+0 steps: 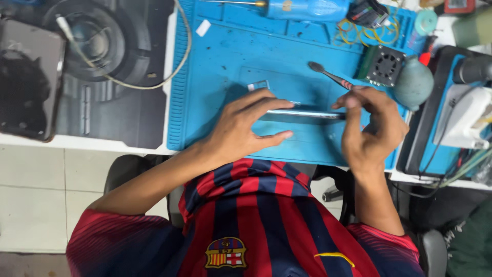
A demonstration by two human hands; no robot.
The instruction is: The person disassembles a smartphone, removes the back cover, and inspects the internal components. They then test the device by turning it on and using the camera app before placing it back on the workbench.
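A slim smartphone (307,113) is held on edge above the blue silicone work mat (220,66). My left hand (241,128) grips its left end, fingers spread along the top and thumb underneath. My right hand (371,128) pinches the phone's right end and also holds a thin brush-like tool (328,75) whose dark tip points up and left. A small clear piece (258,85) lies on the mat just behind my left fingers.
At the mat's back stand a blue screwdriver handle (302,8), yellow rubber bands (366,33), a small black fan (383,65) and a teal rubber air blower (414,82). A dark tablet (28,77) and a white cable (154,82) lie on the left. Equipment crowds the right edge.
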